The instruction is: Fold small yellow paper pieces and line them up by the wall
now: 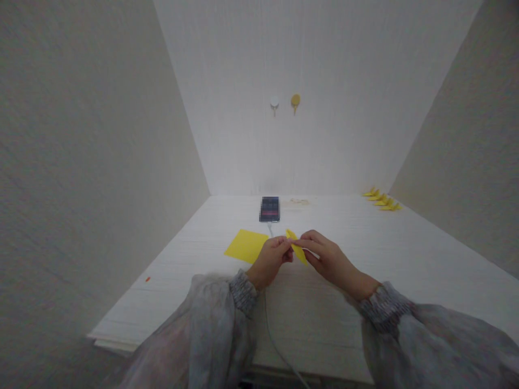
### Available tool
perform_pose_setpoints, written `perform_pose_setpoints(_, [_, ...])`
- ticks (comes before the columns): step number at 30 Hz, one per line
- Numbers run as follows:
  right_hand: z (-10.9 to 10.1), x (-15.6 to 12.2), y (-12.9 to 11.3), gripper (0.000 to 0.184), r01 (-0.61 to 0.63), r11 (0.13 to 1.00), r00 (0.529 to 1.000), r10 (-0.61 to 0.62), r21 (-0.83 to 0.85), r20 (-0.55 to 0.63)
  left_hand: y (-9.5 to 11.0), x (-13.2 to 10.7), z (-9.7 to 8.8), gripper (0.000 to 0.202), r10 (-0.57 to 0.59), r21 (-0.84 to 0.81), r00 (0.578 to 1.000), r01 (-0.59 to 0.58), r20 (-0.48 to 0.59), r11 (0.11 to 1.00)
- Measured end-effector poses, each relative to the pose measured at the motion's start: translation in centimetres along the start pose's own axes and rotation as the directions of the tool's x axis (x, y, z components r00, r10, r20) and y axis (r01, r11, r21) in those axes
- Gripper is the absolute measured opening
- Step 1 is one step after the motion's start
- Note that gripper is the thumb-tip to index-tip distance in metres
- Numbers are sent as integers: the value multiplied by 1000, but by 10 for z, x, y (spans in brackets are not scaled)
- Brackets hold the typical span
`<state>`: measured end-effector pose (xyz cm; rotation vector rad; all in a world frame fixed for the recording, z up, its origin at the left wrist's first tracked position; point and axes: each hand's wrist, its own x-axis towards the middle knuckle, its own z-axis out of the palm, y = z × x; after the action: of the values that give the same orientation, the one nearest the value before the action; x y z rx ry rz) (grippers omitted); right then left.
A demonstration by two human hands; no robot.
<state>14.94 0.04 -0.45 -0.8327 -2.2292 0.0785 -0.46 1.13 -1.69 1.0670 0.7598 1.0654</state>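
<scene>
Between my hands, above the white table, is a narrow folded piece of yellow paper (299,253). My left hand (271,259) pinches its left edge with thumb and fingers. My right hand (324,256) grips it from the right, with the index finger laid along the upper part and the thumb below. Part of the fold is hidden by my fingers. A flat yellow sheet (245,246) lies on the table just left of my left hand, its right corner covered by that hand.
A phone (270,209) lies beyond my hands, its white cable (268,319) running to the front edge. Several folded yellow paper pieces (383,200) line the back right corner. Two hooks (295,100) hang on the back wall. A small orange scrap (148,279) lies left. Walls enclose the table's sides.
</scene>
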Motion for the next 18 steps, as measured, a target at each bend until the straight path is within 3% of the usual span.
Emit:
perform_pose_setpoints(8, [-7,-4,4,24,-9,999,1000,8,46,22,4,-3,1,23,22,67,999,-24,36,997])
perform_pose_setpoints(14, [-7,-3,4,17,-36,990,999,39,140,-18,8,-4,4,24,26,17,997,-27,79,999])
perform_pose_setpoints(18, [-5,-2,4,12,-85,967,993,101,239,-58,8,-6,5,33,36,4,999,-36,6,999])
